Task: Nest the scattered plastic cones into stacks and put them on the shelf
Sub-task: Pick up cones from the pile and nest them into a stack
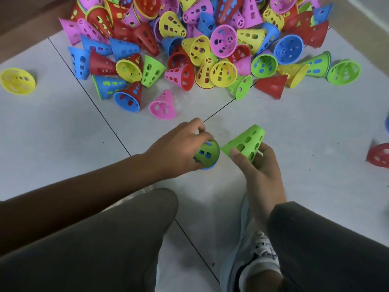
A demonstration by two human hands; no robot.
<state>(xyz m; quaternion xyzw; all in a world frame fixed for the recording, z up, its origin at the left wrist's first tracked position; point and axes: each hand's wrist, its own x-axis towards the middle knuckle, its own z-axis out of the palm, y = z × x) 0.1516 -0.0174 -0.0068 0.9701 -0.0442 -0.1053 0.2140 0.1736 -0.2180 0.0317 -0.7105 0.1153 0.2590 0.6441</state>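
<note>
The person is crouching over the pale tiled floor [63, 127], with the big heap of perforated plastic cones in pink, red, yellow, blue and green [189, 39] lying on the tiles just beyond the hands. The left hand [179, 146] is curling its fingers around a small nested stack, a green perforated plastic cone seated inside a blue one [207, 154], its open mouth facing the right hand. The right hand [259, 165] is pinching a single green perforated plastic cone [245, 142] between thumb and fingers, its narrow tip pointing at that mouth and sitting just beside it, not yet inside. Both grips are clamped on their cones. No shelf is showing, so the storing step is judged far off. The risk here is a skewed entry: the loose cone is lying tilted, so it could catch on the rim, jam crooked, or slip from the light pinch and roll toward the heap.
</note>
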